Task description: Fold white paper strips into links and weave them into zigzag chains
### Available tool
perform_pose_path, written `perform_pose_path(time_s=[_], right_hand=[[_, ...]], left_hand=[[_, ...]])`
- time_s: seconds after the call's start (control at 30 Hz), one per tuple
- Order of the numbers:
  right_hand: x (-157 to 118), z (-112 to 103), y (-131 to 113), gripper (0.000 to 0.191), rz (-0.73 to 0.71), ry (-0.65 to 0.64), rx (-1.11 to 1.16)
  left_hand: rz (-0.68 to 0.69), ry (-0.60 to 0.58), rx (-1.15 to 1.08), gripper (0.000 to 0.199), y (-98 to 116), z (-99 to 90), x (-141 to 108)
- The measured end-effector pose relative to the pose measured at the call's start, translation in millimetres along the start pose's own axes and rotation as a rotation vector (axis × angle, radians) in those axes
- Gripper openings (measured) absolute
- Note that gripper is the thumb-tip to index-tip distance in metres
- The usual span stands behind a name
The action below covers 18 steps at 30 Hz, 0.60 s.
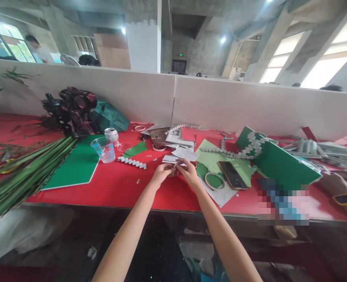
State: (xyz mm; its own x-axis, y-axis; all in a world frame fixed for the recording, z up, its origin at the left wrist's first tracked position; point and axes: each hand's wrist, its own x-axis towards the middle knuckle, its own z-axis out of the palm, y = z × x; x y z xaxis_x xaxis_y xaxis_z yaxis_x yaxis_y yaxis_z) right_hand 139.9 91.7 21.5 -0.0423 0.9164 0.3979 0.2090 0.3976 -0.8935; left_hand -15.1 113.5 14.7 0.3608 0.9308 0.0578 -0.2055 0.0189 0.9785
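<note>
My left hand [163,172] and my right hand [188,170] meet over the red table near its front edge. Fingertips of both hands pinch a small white folded paper strip [176,165], partly covered by the fingers. Just beyond them lie printed paper sheets [185,153]. To the left rests a short zigzag chain of folded white paper [132,162]. A longer zigzag paper chain [220,152] runs over the light green paper to the right. Beside my right hand, a roll of tape [214,181] and a smartphone [233,175] lie on paper.
A plastic cup [104,150] and a can [111,135] stand left, near a green board [70,168] and long green leaves [32,172]. Another green board [279,160] leans upright at right. A co-worker's hand [335,186] is beyond it. A white partition [220,102] closes the back.
</note>
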Motion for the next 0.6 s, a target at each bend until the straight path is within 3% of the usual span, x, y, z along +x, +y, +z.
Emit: perform_pose_path(time_s=[0.13, 0.23, 0.33, 0.47, 0.6], right_hand=[[0, 1, 3, 0.032, 0.013, 0.055, 0.033], [0, 1, 3, 0.023, -0.003, 0.102, 0.034], [0, 1, 2, 0.013, -0.016, 0.078, -0.020], [-1, 0, 0, 0.010, -0.046, 0.059, -0.124], [-2, 1, -1, 0.010, -0.102, 0.046, -0.231]], left_hand=[[0.150, 0.068, 0.183, 0.024, -1, 2.7, 1], [0.228, 0.139, 0.300, 0.024, 0, 3.8, 0], [0.285, 0.215, 0.524, 0.029, -1, 3.8, -2], [0.491, 0.288, 0.909, 0.043, -1, 4.0, -7], [0.544, 0.344, 1.082, 0.039, 0, 5.1, -10]])
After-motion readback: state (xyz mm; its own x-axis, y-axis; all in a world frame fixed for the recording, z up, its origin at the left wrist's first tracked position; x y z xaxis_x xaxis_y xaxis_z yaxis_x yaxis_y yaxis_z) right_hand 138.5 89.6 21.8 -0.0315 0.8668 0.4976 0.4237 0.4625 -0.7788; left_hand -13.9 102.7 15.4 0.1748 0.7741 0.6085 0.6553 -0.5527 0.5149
